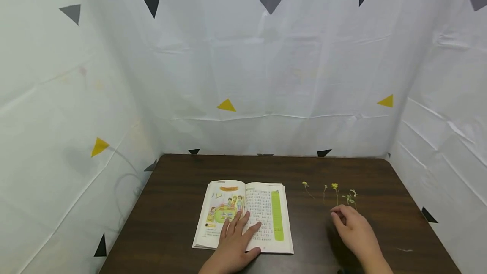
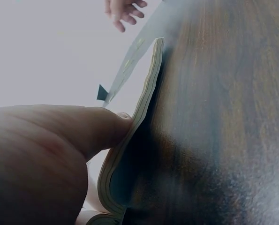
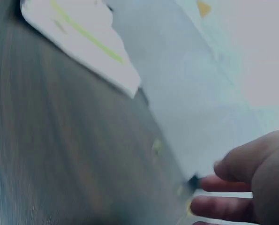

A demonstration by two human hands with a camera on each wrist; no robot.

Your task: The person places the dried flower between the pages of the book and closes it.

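An open book (image 1: pixel 279 219) lies on the table, an illustrated page on its left and rows of text beside a green strip on its right. My left hand (image 1: pixel 236 242) rests on its lower middle with fingers spread. In the left wrist view, the thumb lies at the edge of the book (image 2: pixel 148 89). To the right, my right hand (image 1: pixel 354 229) hovers just in front of a row of thin-stemmed flowers, its fingers loosely bent with nothing visible between them. A yellow flower (image 1: pixel 335 186) and a pale, leafy sprig (image 1: pixel 351 197) are nearest its fingertips.
Two smaller sprigs, a yellow-headed one (image 1: pixel 305 184) and a thin one (image 1: pixel 325 187), lie between book and right hand. The dark wooden table (image 1: pixel 182 189) is bounded by white sheeting (image 1: pixel 243 75) with triangles at the back and sides. A small pale scrap (image 1: pixel 405 250) lies front right.
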